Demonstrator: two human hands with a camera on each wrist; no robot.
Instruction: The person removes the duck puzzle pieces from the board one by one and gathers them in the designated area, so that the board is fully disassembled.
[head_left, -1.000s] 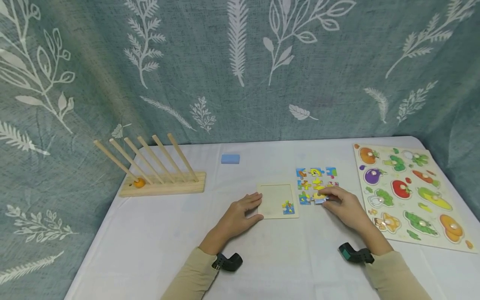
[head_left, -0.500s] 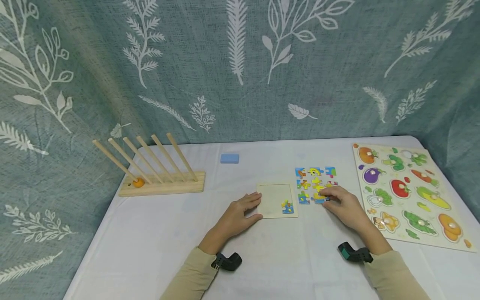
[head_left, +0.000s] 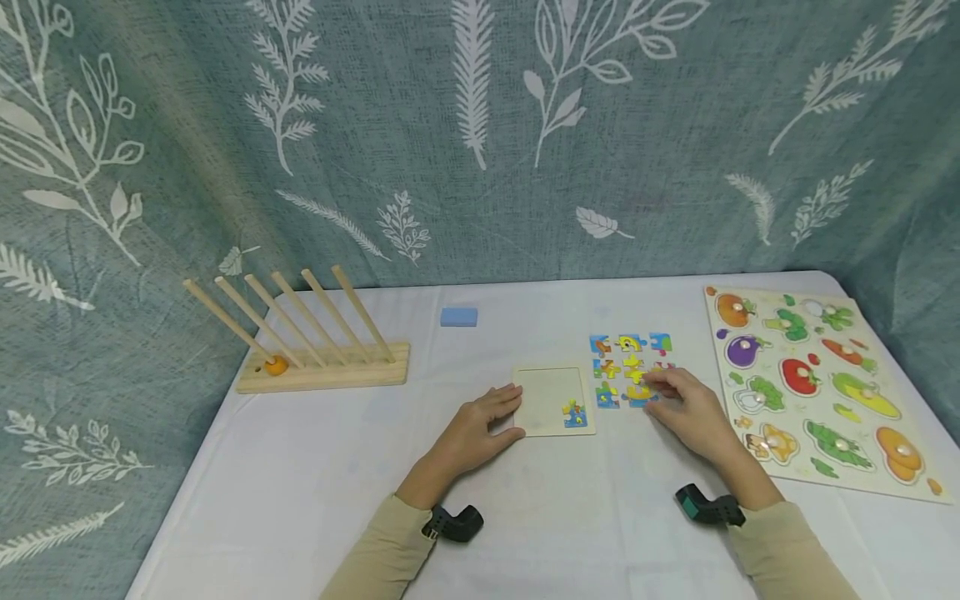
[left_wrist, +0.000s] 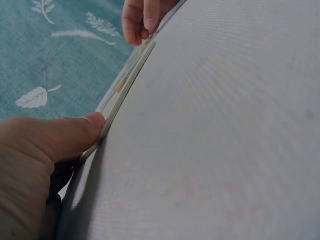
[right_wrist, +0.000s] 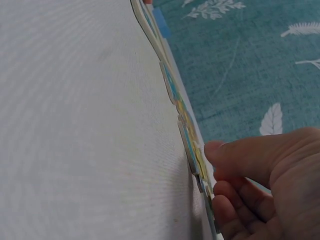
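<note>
My left hand [head_left: 474, 429] rests at the left edge of a shallow square wooden puzzle tray [head_left: 547, 392], its fingers fairly straight and the thumb by the front corner. One jigsaw piece [head_left: 575, 413] lies in the tray's front right corner. Several blue and yellow jigsaw pieces [head_left: 632, 342] lie in rows right of the tray. My right hand [head_left: 686, 408] is at the front of these rows, thumb and forefinger tips right at the edge of a flat yellow-and-blue piece [head_left: 637, 395]. The right wrist view shows the thumb [right_wrist: 240, 155] over the row, the other fingers loosely bent.
A wooden stand with upright pegs [head_left: 322, 379] and one orange bead [head_left: 276, 365] stands at the left. A blue block [head_left: 459, 317] lies towards the back. To the right is a vegetable knob-puzzle board [head_left: 832, 392]. The white-covered table [head_left: 315, 500] meets a patterned curtain [head_left: 420, 100] behind.
The piece at my right fingertips, tilted and pinched a second ago, now lies flat among the others. My right fingers have drawn slightly back from it. The left hand stays put.
</note>
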